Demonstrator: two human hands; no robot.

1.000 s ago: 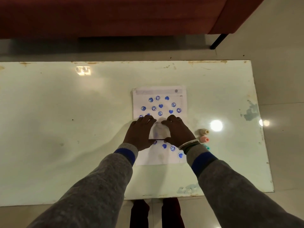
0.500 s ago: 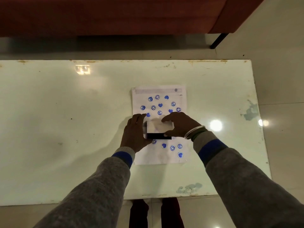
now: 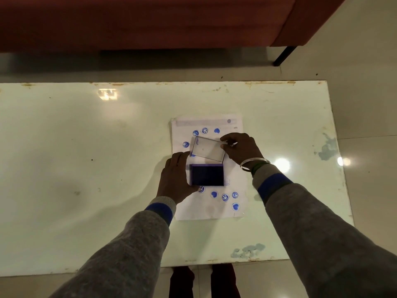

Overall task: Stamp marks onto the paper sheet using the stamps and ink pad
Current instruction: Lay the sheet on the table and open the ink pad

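— Both hands are over the sheet, then?

— Yes, two. The left hand (image 3: 175, 176) lies flat with fingers curved against the left side of the ink pad (image 3: 207, 174), steadying it; whether it truly grips cannot be told. The right hand (image 3: 241, 149) pinches the right edge of the clear lid (image 3: 208, 150), which is tilted and lifted off the pad's far side.

— And from the biggest thing down?

— One red sofa (image 3: 150, 22) across the top, cut off by the frame, with a single black leg showing. One pale glass-topped table (image 3: 86, 158), its left end cut off, chipped along the far edge. One paper sheet (image 3: 232, 211) near the table's right-hand half, lying flat. One open ink pad with a dark blue face rests on the middle of the sheet.

— The marks?

— About a dozen blue stamp marks (image 3: 225, 197) show: four by the sheet's top, one under the lid, six or so below the pad. Others are hidden by lid, pad and hands. No stamps can be made out.

— Room to move?

— Wide bare table on the left; a narrower strip on the right, before the edge. One bangle (image 3: 253, 162) circles the right wrist.
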